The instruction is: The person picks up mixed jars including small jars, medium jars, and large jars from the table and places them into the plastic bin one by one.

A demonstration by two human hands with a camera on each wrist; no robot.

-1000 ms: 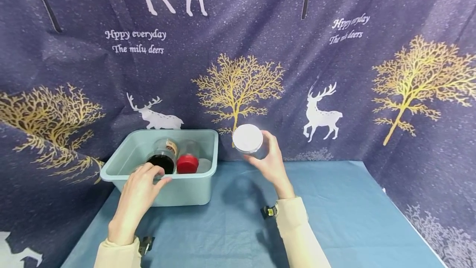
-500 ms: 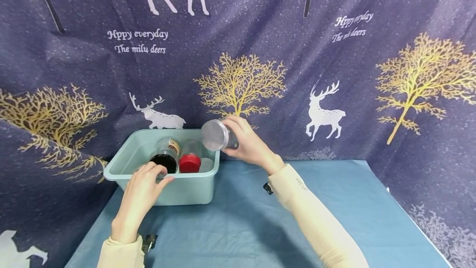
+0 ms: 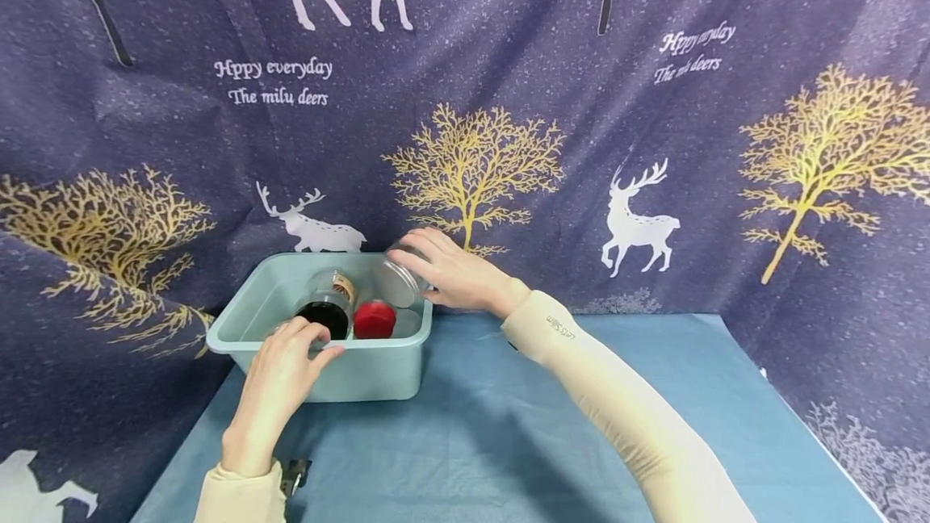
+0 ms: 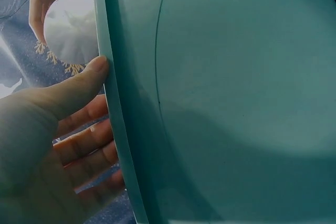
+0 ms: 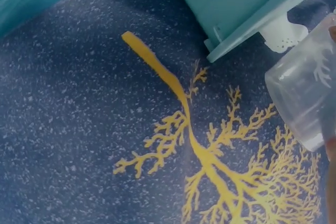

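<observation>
In the head view, my left hand [image 3: 279, 378] grips the near rim of a pale green plastic basin [image 3: 363, 370]; the left wrist view shows its thumb [image 4: 79, 90] at the rim and its fingers reaching past it. My right hand [image 3: 461, 269] holds a clear jar [image 5: 304, 85] with a silver lid [image 3: 398, 287] over the basin's far right corner. This jar is tilted, lid toward me, and the fingers hide part of it. In the basin lie a jar with a black lid [image 3: 324, 318] and one with a red lid [image 3: 374, 320].
Another round, pale lid [image 3: 407, 323] shows in the basin's right corner. The basin stands on the left of a table with a blue cover [image 3: 617, 410]. A dark blue cloth [image 3: 523, 47] printed with deer and trees hangs behind.
My right hand has carried the silver-lidded jar left to the basin's far right corner and tipped it, so its lid now faces more downward. The left hand stays on the rim.
</observation>
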